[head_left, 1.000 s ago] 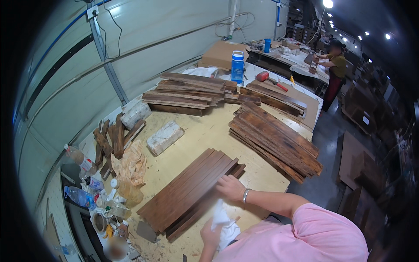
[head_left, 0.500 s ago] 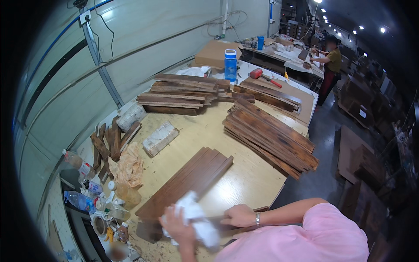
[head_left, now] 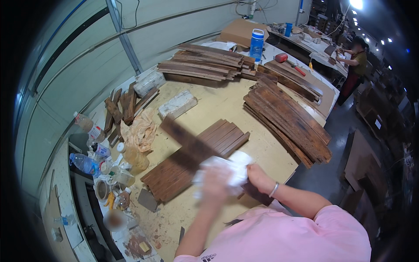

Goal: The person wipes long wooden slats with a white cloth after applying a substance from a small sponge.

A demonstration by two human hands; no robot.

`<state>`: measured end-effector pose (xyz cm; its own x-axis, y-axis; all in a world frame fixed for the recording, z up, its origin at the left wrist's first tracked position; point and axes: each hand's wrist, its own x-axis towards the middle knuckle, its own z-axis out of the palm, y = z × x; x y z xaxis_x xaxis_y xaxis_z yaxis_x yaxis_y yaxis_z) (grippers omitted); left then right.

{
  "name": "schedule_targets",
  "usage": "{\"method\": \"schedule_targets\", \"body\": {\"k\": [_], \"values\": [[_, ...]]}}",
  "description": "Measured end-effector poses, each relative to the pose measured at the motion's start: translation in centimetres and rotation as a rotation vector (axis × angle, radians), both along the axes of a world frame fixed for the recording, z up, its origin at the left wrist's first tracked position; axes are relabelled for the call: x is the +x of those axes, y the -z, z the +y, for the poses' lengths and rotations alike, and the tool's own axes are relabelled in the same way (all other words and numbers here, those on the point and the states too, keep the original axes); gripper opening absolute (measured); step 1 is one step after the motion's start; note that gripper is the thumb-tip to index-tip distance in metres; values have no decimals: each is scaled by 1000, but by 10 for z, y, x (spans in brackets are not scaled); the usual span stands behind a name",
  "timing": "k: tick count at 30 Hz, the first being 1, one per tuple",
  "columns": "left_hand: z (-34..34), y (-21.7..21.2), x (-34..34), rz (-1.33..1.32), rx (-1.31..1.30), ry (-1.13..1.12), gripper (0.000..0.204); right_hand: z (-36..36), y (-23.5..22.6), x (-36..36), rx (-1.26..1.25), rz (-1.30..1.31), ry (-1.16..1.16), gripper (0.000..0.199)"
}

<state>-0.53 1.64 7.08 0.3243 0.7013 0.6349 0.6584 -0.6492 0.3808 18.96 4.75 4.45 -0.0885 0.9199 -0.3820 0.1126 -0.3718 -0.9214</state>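
Note:
A dark brown wooden plank [head_left: 185, 139] is held up at a slant over a neat row of planks [head_left: 218, 137] on the table. Close to my body, my right hand [head_left: 260, 178] grips the plank's near end, its fingers closed. My left hand [head_left: 214, 181], smeared by motion, presses a bunched white cloth [head_left: 239, 165] onto the plank. The cloth wraps over the plank's near part and hides some of it. Part of the cloth reaches as far as my right hand.
Stacks of rough planks stand at the back [head_left: 196, 65] and right [head_left: 288, 118]. A wrapped white block [head_left: 177, 104], wood offcuts [head_left: 126, 105] and bottles [head_left: 135, 157] line the left. Farther back are a blue bottle [head_left: 256, 46] and a red mallet [head_left: 282, 57]. A co-worker [head_left: 355, 65] stands beyond.
The plank has come up from low by my body to a slant across the row. Both hands moved right and up, the cloth with them. The whole view shifted as my head turned.

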Motion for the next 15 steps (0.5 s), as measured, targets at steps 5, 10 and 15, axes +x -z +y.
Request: {"method": "schedule_targets", "body": {"k": [5, 10, 15], "values": [[-53, 27, 26, -118, -347, 341, 35, 56, -29, -13, 111, 208, 105, 34], [4, -7, -34, -650, -301, -176, 36, 57, -52, -30, 99, 355, 135, 31], [4, -23, 6, -109, 9, -87, 56, 67, -42, -43, -22, 811, 46, 29]]}}
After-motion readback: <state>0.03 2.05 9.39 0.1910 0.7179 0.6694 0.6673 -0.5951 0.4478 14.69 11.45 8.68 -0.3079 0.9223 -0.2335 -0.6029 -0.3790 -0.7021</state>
